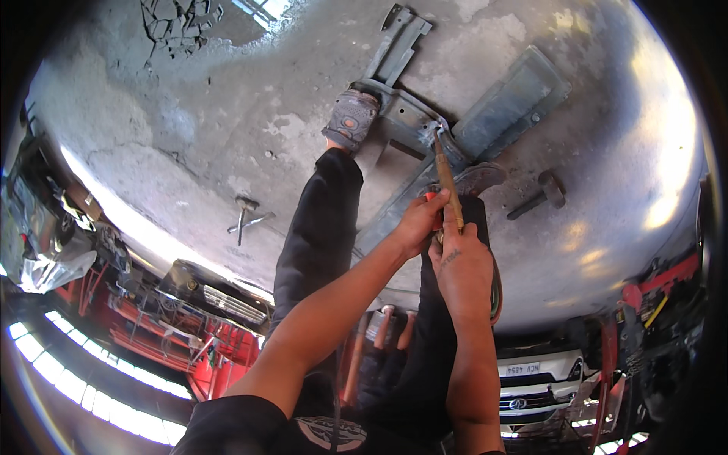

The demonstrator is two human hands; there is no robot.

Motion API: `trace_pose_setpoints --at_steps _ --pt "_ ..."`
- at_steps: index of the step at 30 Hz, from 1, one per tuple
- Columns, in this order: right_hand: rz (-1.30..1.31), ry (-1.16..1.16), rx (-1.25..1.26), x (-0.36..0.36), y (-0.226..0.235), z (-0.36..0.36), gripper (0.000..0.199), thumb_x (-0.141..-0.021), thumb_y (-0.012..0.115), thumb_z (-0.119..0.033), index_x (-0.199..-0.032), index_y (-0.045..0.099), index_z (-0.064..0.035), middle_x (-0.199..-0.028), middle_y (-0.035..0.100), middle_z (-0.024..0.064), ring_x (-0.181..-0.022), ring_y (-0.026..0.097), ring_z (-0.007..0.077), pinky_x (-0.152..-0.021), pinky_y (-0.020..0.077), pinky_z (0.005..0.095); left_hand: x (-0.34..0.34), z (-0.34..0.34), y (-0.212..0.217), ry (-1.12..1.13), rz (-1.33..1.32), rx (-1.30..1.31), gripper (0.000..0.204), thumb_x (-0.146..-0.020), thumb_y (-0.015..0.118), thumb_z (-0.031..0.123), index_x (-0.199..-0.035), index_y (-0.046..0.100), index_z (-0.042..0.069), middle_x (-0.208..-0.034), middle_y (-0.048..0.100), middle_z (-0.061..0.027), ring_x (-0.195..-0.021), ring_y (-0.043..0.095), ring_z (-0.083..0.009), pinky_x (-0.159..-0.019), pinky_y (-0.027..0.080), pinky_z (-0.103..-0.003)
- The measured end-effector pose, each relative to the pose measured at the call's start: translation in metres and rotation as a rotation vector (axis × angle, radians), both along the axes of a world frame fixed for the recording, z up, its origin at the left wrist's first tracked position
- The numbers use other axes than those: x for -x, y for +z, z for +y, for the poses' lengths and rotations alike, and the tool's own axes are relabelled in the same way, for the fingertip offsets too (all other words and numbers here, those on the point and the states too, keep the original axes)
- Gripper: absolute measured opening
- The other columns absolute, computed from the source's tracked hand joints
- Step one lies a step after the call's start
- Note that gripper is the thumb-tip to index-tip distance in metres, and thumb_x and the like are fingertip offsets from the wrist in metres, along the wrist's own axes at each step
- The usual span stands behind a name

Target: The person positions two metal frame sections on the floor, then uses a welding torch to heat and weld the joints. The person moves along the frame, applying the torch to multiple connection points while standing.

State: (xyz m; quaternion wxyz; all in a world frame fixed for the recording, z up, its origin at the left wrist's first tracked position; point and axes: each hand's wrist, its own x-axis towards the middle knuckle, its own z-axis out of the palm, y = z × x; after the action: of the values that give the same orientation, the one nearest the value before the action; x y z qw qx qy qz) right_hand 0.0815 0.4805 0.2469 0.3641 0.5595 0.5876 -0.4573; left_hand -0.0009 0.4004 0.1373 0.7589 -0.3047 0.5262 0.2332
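A brass gas torch (446,173) slants up between my hands, its tip at a steel car-body bracket (413,114) on the floor. A small bright spot shows where the tip meets the metal. My right hand (464,262) is wrapped round the torch's rear end. Closed on the torch's side is my left hand (418,221), with something red (435,208) at its fingers, too covered to name. My left shoe (351,121) presses on the bracket's left end. The right shoe (481,178) is beside the long steel rail (516,98), partly behind my hands.
A hammer (550,196) lies to the right of my right foot. Another hammer (243,212) lies left, across a small metal piece. A hose (497,292) runs beside my right forearm. Broken glass (182,26) lies at the far left. Behind me are a white vehicle (538,379) and red racks (220,364).
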Motion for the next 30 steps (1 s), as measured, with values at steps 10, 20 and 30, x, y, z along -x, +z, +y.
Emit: trace_pose_setpoints --at_steps 10,20,30 --pt "0.018 0.025 -0.059 0.001 0.0 0.001 0.057 -0.094 0.066 -0.025 -0.144 0.05 -0.0031 -0.101 0.062 0.0226 -0.076 0.071 0.0383 -0.07 0.0587 0.0463 -0.001 0.003 -0.004 -0.022 -0.025 -0.028 0.046 -0.104 0.06 0.042 -0.114 0.069 -0.002 -0.091 0.064 -0.0019 -0.076 0.052 -0.0097 -0.071 0.045 -0.026" --pt "0.033 0.036 -0.043 0.0 0.001 0.0 0.057 -0.094 0.066 -0.024 -0.144 0.05 -0.0034 -0.099 0.063 0.022 -0.076 0.072 0.0382 -0.07 0.059 0.0454 0.001 -0.007 -0.009 0.008 -0.033 -0.004 0.041 -0.103 0.063 0.038 -0.11 0.064 -0.002 -0.096 0.065 -0.0065 -0.083 0.061 -0.0145 -0.075 0.052 -0.032" --pt "0.023 0.014 -0.066 -0.001 0.003 0.002 0.057 -0.094 0.066 -0.024 -0.145 0.049 -0.0035 -0.1 0.063 0.0228 -0.076 0.071 0.0392 -0.07 0.0589 0.0464 -0.001 0.003 -0.004 -0.019 -0.033 -0.048 0.046 -0.104 0.059 0.042 -0.113 0.069 -0.002 -0.091 0.065 -0.0023 -0.075 0.054 -0.0099 -0.071 0.046 -0.026"
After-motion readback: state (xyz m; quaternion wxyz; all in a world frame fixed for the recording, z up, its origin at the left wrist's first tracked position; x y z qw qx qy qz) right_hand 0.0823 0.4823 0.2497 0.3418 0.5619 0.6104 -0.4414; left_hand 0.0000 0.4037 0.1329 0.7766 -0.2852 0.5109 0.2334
